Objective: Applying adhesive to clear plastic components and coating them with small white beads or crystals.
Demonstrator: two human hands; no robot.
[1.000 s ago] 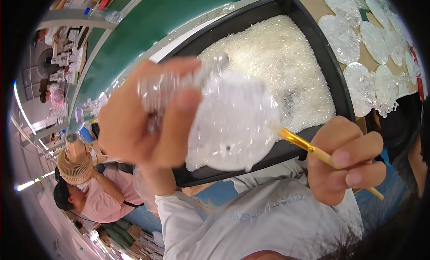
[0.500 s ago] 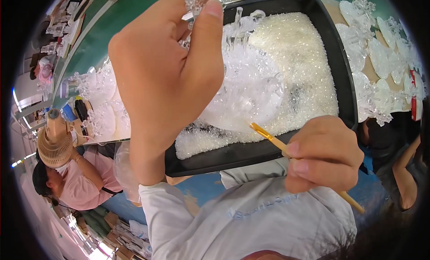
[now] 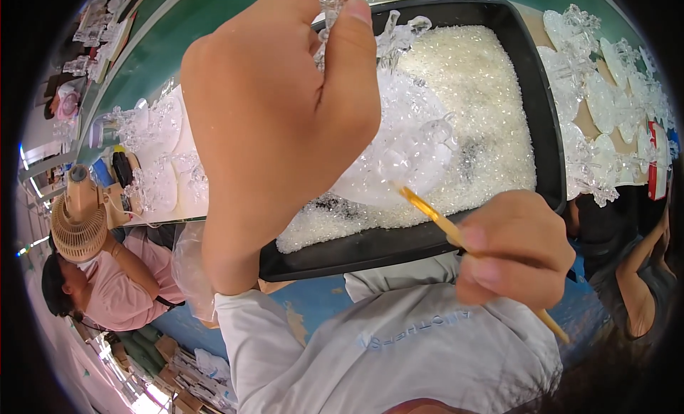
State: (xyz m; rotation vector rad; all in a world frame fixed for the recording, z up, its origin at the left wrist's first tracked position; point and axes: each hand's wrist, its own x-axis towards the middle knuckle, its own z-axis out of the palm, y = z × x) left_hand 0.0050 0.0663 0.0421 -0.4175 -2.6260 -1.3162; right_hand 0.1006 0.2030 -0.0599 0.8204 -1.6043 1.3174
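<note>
Shifted since the earlier frame: left hand (image 3: 278,115), farther back over the black tray (image 3: 547,143); brush (image 3: 434,216), its tip by the front edge of the clear disc piece (image 3: 410,147) rather than the right. The tray carries pale granules (image 3: 484,86). Above them, the left hand grasps the clear disc piece by its projecting part; the right hand (image 3: 516,250), by the tray's right front corner, pinches the brush. Step in hand, as judged: brushing the disc, bristle contact unclear; the next stroke calls for a steady hold and light pressure.
</note>
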